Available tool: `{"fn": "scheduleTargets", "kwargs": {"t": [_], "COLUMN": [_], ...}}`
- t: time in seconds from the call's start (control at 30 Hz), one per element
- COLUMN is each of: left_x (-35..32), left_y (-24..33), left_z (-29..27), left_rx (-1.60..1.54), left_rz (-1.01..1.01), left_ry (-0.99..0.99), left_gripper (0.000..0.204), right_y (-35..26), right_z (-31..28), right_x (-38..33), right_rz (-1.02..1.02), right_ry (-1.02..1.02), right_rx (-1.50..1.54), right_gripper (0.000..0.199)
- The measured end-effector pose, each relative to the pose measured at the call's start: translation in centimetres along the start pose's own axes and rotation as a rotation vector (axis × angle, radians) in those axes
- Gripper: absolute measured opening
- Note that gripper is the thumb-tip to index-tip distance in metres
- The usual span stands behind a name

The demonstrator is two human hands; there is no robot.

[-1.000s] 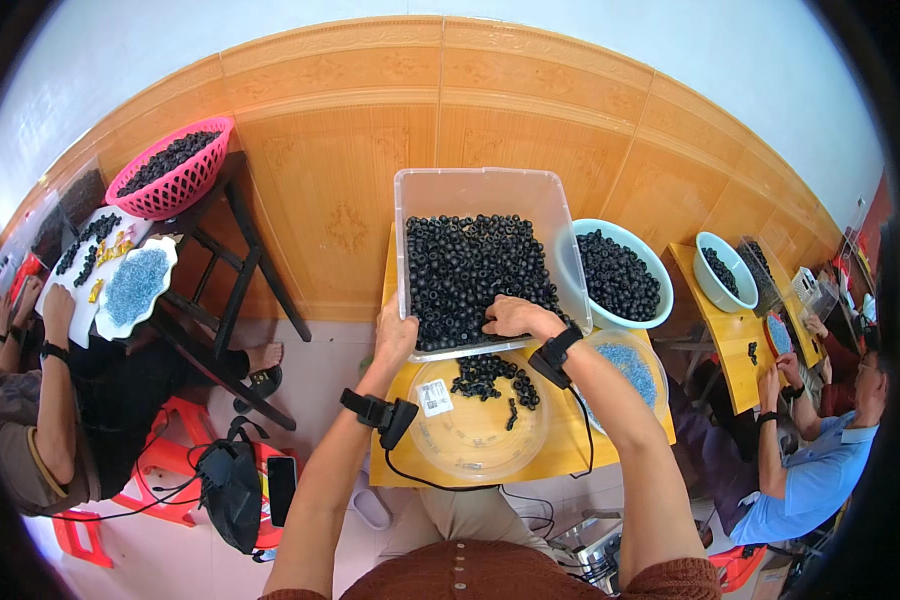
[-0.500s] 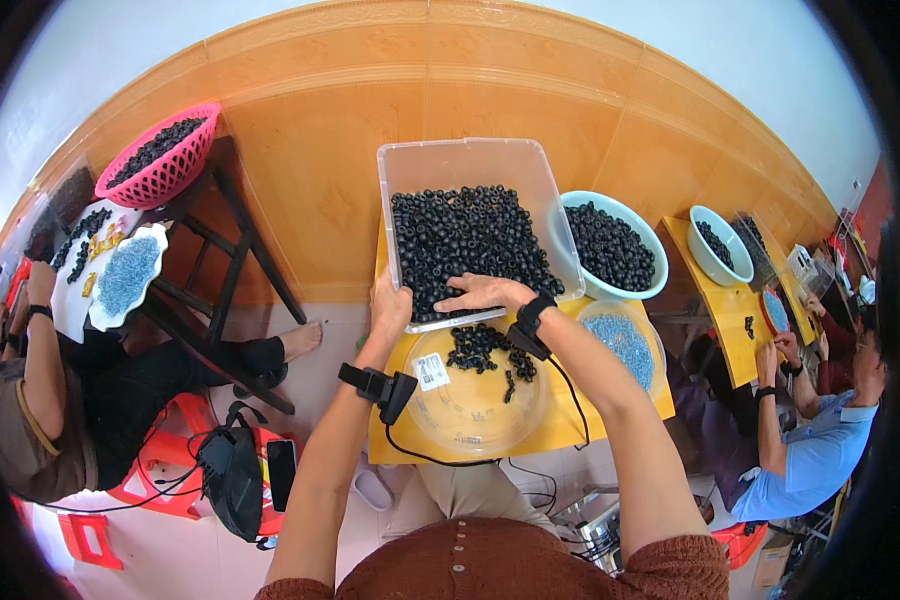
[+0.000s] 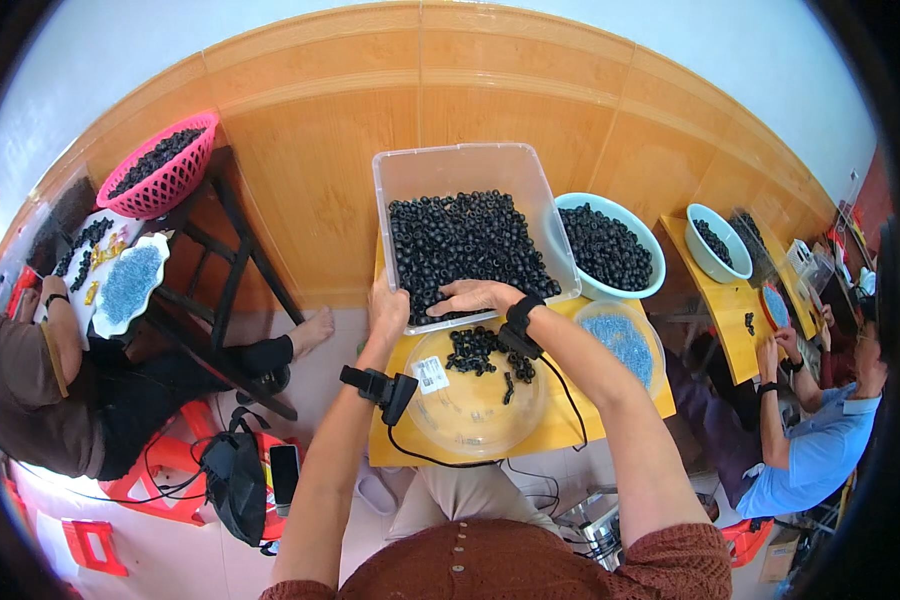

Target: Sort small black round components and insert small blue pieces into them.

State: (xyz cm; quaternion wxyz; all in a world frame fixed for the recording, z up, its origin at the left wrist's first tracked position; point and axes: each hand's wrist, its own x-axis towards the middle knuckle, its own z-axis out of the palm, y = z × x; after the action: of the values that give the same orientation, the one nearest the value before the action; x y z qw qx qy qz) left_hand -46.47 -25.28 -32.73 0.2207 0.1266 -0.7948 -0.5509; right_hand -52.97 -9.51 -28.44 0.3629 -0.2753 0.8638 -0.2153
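Note:
A clear plastic bin (image 3: 460,168) stands tilted toward me at the far side of the yellow table, heaped with small black ring-like pieces (image 3: 460,235). My left hand (image 3: 390,307) grips the bin's near left corner, its thumb along the rim. Inside the near end of the bin, my right hand (image 3: 477,296) rests on the black pieces with its fingers stretched out to the left; the fingertips partly sink among them. Just below the bin lies a round clear plastic tray (image 3: 470,425) holding a loose pile of black pieces (image 3: 473,352) and a white label.
Right of the bin are a light blue basin (image 3: 658,262) of black pieces and a round tray of clear bluish bits (image 3: 620,345). Cables cross the yellow table (image 3: 395,440). Co-workers sit at both sides; a pink basket (image 3: 170,185) stands on a dark stool.
My right hand has shifted slightly within the near end of the bin, nudging the black pieces. My left hand stays on the corner. The co-worker at left has leaned and moved an arm.

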Motion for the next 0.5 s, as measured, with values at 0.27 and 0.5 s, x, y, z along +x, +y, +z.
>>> {"fn": "scheduleTargets", "kwargs": {"t": [0.27,0.5], "left_x": [0.6,0.3], "left_y": [-0.7,0.4], "left_z": [0.3,0.0], "left_rx": [0.003,-0.048], "left_rz": [0.023,-0.065], "left_ry": [0.034,-0.043], "left_gripper": [0.044,0.043], "right_y": [0.2,0.4], "right_z": [-0.1,-0.2], "right_x": [0.8,1.7], "right_rz": [-0.027,-0.024], "right_ry": [0.074,0.118], "right_rx": [-0.078,-0.144], "right_gripper": [0.082,0.076]}}
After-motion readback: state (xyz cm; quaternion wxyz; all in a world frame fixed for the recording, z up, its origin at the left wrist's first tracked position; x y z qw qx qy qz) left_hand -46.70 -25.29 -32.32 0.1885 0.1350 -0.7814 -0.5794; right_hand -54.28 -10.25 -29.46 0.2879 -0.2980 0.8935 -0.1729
